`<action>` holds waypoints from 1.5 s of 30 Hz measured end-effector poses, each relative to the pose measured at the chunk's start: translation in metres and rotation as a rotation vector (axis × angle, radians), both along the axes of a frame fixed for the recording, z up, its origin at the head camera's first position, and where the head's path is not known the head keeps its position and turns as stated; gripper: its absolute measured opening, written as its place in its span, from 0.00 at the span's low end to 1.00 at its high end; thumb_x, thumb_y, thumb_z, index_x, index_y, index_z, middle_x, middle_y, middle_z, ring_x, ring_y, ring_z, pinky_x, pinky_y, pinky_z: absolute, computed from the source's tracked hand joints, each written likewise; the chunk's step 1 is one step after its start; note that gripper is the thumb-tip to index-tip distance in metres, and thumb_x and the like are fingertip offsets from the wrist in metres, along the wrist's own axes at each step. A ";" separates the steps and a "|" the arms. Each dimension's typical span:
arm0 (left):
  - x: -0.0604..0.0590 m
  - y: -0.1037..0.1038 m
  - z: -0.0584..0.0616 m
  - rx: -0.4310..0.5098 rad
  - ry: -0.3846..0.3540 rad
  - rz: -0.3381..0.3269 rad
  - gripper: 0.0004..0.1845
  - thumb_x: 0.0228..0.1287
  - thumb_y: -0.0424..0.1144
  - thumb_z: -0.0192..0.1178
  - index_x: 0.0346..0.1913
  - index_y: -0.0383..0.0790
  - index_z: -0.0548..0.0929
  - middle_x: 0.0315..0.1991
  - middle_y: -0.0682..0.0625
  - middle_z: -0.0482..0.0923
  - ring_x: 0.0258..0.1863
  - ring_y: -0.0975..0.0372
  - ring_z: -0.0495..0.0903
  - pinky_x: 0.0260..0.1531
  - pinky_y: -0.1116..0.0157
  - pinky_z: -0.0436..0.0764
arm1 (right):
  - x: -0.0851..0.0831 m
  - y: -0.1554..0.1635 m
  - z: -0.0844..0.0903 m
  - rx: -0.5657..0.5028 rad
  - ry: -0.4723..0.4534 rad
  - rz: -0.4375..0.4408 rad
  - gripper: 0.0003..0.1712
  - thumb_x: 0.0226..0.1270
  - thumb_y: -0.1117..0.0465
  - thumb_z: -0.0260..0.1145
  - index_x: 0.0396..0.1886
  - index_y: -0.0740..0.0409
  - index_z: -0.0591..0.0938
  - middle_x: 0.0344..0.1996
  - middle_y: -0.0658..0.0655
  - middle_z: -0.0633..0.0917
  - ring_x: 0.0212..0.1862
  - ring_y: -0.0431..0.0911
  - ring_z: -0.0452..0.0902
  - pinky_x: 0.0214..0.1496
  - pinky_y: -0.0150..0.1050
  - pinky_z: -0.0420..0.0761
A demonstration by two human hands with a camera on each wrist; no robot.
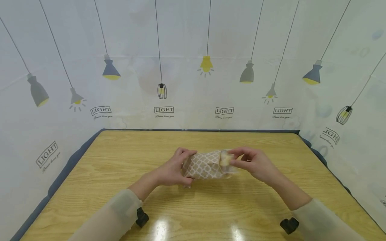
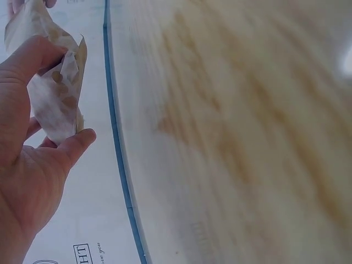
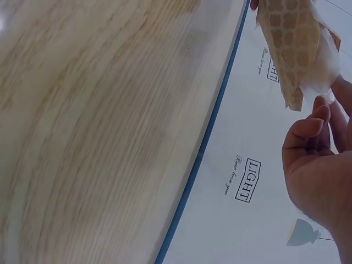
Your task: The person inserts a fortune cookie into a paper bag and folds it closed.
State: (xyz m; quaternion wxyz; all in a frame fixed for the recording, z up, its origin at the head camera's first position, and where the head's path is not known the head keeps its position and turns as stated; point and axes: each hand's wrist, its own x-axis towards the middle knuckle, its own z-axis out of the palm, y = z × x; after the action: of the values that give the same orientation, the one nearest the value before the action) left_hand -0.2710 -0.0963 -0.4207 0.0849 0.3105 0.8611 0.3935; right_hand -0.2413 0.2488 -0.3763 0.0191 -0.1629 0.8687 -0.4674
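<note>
Table (image 2: 231, 137) grain blurred in both wrist views. Paper bag (image 2: 55, 93) cut off by top edge; contents unreadable.

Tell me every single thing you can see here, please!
Paper bag: one, brown with a white lattice pattern and a clear end, held above the table between both hands.
Table: one, light wood with a dark blue edge, below the hands.
Backdrop: one, white with printed hanging lamps in grey and yellow and the word LIGHT, around the table on three sides.
Wrist camera mounts: two, black, under the forearms.
Sleeves: two, pale cream, at the bottom of the head view.
Left hand: one, its grip curled round the bag's patterned end.
Right hand: one, its grip pinching the bag's clear end.
</note>
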 end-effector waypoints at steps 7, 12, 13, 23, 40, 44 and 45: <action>0.000 -0.001 0.001 0.007 -0.014 0.015 0.57 0.55 0.34 0.81 0.87 0.47 0.61 0.76 0.39 0.60 0.71 0.48 0.70 0.71 0.45 0.81 | 0.000 0.000 0.002 -0.037 -0.010 0.022 0.29 0.77 0.54 0.74 0.73 0.52 0.83 0.53 0.61 0.87 0.36 0.42 0.77 0.31 0.34 0.75; -0.002 -0.003 0.002 0.044 -0.024 0.019 0.58 0.55 0.33 0.81 0.87 0.46 0.61 0.74 0.38 0.60 0.72 0.47 0.69 0.73 0.42 0.80 | 0.003 0.007 0.002 -0.062 -0.010 -0.011 0.32 0.77 0.52 0.74 0.77 0.51 0.80 0.60 0.62 0.86 0.39 0.43 0.77 0.32 0.36 0.76; -0.002 -0.003 0.002 0.049 -0.024 0.020 0.58 0.55 0.33 0.81 0.87 0.45 0.61 0.74 0.38 0.60 0.72 0.47 0.69 0.73 0.42 0.80 | 0.003 0.008 0.001 -0.059 -0.010 -0.016 0.32 0.77 0.51 0.75 0.76 0.50 0.81 0.61 0.61 0.86 0.39 0.44 0.78 0.32 0.36 0.76; -0.004 -0.003 0.001 0.058 -0.038 0.021 0.57 0.55 0.32 0.81 0.87 0.45 0.61 0.73 0.39 0.60 0.73 0.47 0.68 0.74 0.43 0.79 | 0.003 0.008 -0.006 -0.075 -0.015 0.009 0.33 0.77 0.55 0.75 0.77 0.54 0.80 0.62 0.65 0.86 0.38 0.41 0.78 0.30 0.34 0.76; -0.001 0.000 -0.002 0.046 -0.028 0.009 0.57 0.54 0.34 0.81 0.86 0.46 0.62 0.75 0.40 0.60 0.72 0.47 0.69 0.72 0.42 0.81 | 0.002 -0.003 -0.009 -0.067 -0.011 0.036 0.29 0.76 0.56 0.75 0.74 0.52 0.83 0.56 0.62 0.87 0.34 0.40 0.74 0.29 0.34 0.73; 0.000 -0.001 0.000 0.055 -0.049 0.015 0.57 0.55 0.34 0.81 0.86 0.47 0.62 0.76 0.41 0.59 0.73 0.47 0.68 0.74 0.42 0.79 | 0.003 0.003 -0.011 -0.073 0.000 0.029 0.30 0.78 0.54 0.74 0.76 0.47 0.82 0.59 0.62 0.85 0.34 0.41 0.74 0.32 0.36 0.75; 0.000 -0.001 0.000 0.057 -0.052 0.016 0.57 0.55 0.34 0.81 0.86 0.47 0.62 0.76 0.41 0.59 0.74 0.47 0.68 0.74 0.42 0.79 | 0.003 0.004 -0.011 -0.069 0.003 0.031 0.30 0.78 0.53 0.73 0.76 0.46 0.82 0.60 0.62 0.84 0.34 0.42 0.73 0.32 0.37 0.75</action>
State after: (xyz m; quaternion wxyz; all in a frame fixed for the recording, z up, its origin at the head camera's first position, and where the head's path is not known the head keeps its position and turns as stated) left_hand -0.2710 -0.0973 -0.4205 0.0951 0.2958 0.8495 0.4264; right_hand -0.2388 0.2527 -0.3878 0.0192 -0.1777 0.8494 -0.4966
